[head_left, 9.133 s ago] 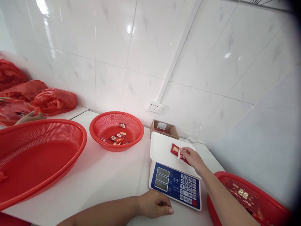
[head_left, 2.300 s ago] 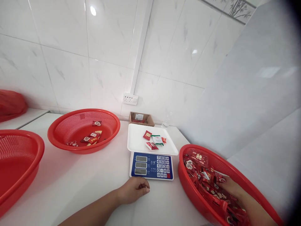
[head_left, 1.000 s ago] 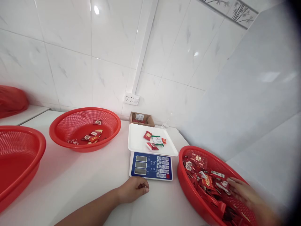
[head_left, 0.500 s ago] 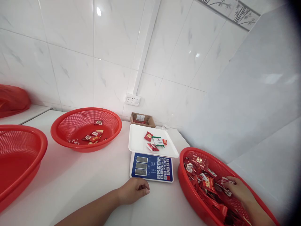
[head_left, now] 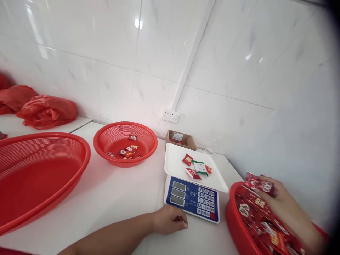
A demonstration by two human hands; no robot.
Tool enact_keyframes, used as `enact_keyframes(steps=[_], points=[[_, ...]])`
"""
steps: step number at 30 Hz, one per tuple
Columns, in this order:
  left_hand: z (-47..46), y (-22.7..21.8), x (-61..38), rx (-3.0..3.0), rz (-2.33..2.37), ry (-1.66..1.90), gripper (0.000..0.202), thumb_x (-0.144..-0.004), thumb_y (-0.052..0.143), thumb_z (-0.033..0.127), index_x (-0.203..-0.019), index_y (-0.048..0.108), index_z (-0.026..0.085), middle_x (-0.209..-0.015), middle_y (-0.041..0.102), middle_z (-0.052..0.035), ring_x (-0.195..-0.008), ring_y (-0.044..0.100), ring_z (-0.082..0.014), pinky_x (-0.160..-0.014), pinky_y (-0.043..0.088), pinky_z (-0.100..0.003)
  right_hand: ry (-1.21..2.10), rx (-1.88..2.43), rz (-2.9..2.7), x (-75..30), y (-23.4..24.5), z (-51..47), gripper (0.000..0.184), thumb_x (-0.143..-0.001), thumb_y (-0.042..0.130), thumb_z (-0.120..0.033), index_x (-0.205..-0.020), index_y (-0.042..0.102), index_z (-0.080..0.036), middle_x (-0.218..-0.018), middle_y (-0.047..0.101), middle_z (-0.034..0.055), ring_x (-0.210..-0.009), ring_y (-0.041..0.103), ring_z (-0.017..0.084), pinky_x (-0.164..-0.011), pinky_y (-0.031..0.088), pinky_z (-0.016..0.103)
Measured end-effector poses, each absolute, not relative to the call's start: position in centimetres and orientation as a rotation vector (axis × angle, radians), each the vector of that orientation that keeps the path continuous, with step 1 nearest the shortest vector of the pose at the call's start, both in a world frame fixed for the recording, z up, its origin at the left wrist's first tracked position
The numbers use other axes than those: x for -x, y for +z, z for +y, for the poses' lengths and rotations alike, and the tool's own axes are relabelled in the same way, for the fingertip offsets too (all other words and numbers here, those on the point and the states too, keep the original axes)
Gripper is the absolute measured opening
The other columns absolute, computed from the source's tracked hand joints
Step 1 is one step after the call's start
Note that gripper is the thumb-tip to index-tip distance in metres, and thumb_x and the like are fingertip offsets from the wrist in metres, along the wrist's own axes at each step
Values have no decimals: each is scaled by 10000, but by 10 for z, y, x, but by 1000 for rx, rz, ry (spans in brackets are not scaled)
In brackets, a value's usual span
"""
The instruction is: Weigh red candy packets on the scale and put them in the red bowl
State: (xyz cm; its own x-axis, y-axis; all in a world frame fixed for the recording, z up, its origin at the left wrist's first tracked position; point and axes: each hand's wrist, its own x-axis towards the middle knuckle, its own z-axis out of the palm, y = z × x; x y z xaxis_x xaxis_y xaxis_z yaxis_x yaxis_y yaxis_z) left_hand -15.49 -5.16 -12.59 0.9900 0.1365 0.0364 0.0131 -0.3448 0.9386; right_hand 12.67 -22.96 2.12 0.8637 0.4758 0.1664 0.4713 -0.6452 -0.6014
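My right hand is closed on red snack packets, raised above the rim of the right red basket. Many small wrapped packets, mostly red, fill that basket. On the table, just in front of a digital scale, rests my left hand, its fingers curled with nothing visible in them. The scale's white tray carries several small packets, among them a white and green packet and a red packet.
A round red basket with several packets stands left of the scale. Farther left is a larger red basket. Behind the scale sits a cardboard box against the tiled wall. Red plastic bags lie at the far left.
My right hand has lifted packets from inside the right basket to above its rim. My left hand stays by the scale. The view has swung left.
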Motion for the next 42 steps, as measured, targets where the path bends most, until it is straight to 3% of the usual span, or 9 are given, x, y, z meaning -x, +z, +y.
enact_keyframes(steps=[3,8,12,20,23,25,31,37,42], points=[[-52,-125,155,-1915,107,136,221,-791,547,323,-916,663,184,-726,598,-4,-629,488,-104,-576,389,-180,68,2351,-888,-110,14,-184,438,-661,494,-338,-1094,459,-283,-1267,492,53,-1083,504,287,-937,383,420],[-51,-127,155,-1901,122,129,219,-778,565,326,-917,671,194,-730,599,-1,-635,496,-106,-581,397,-180,487,2100,-1028,-97,-6,-135,534,-584,531,-255,-1115,483,-248,-1275,484,36,-993,553,221,-729,498,298],[-52,-129,154,-1893,125,122,218,-775,572,332,-923,670,204,-747,602,-1,-646,507,-107,-591,406,-183,329,2251,-1109,-98,-9,-122,524,-570,494,-188,-1088,519,-260,-1087,615,13,-916,584,215,-768,459,325],[-51,-122,156,-1876,150,91,207,-775,578,327,-920,672,213,-766,605,-5,-661,513,-115,-621,428,-195,698,2150,-944,-82,-1,-120,511,-565,484,-205,-1076,471,-216,-1105,588,59,-877,594,179,-642,500,247],[-50,-120,156,-1872,151,89,197,-768,582,309,-909,675,208,-766,606,-6,-668,519,-118,-622,429,-195,621,2270,-907,-85,0,-121,520,-560,470,-183,-1079,487,-221,-1144,554,64,-811,605,174,-605,504,257],[-50,-119,156,-1877,152,94,197,-764,586,307,-908,676,207,-762,606,-6,-665,518,-117,-611,425,-192,527,2365,-916,-92,-2,-122,508,-571,454,-172,-1073,505,-233,-1053,590,46,-723,608,169,-597,497,278],[-52,-124,155,-1879,163,109,189,-761,590,304,-901,680,214,-733,604,3,-646,517,-112,-607,422,-188,114,2463,-1145,-90,3,-117,396,-654,447,-239,-1037,544,-250,-970,644,22,-728,599,198,-706,465,327],[-51,-128,154,-1858,134,159,192,-756,592,298,-889,679,191,-699,582,7,-612,492,-96,-576,403,-174,99,2284,-1422,-53,9,-95,413,-776,356,-346,-1152,490,-242,-1190,555,48,-1040,533,217,-886,408,338],[-52,-128,154,-1870,140,157,189,-751,592,295,-883,682,196,-684,575,11,-598,482,-94,-565,395,-173,130,2220,-1508,-47,-5,-76,529,-793,376,-401,-1282,412,-203,-1274,495,77,-1147,466,226,-963,362,366]])
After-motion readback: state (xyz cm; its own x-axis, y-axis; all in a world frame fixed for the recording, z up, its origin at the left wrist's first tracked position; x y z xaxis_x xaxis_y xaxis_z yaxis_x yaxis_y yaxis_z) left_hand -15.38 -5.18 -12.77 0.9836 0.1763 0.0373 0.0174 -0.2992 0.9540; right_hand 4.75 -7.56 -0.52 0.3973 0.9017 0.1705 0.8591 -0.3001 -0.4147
